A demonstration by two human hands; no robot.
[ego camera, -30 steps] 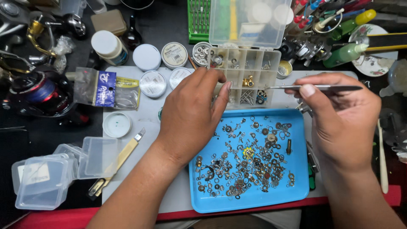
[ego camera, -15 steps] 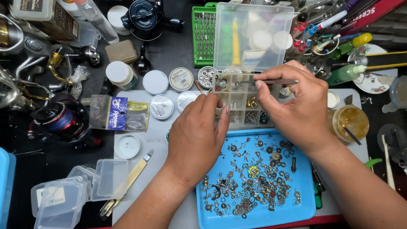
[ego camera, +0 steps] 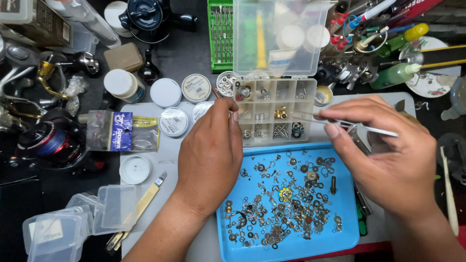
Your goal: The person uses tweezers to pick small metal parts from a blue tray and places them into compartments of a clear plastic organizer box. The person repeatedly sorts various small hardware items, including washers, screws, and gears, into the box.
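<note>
Right hand (ego camera: 388, 155) back from organiser box (ego camera: 274, 109)

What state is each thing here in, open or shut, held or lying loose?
Compartment box: lid up, open.
Tweezers: pinched in the right hand, tips over the box.
Left hand: fingertips on the box's left edge, holding nothing visible.
Blue tray: flat, strewn with small metal parts.
Small clear containers: lids open.

Left hand (ego camera: 211, 150) is held palm down, fingers curled loosely together, thumb tip raised at the upper edge. Right hand (ego camera: 388, 155) is turned inward, thumb and forefinger pinched together. Both forearms are bare and extended up from the lower frame.
</note>
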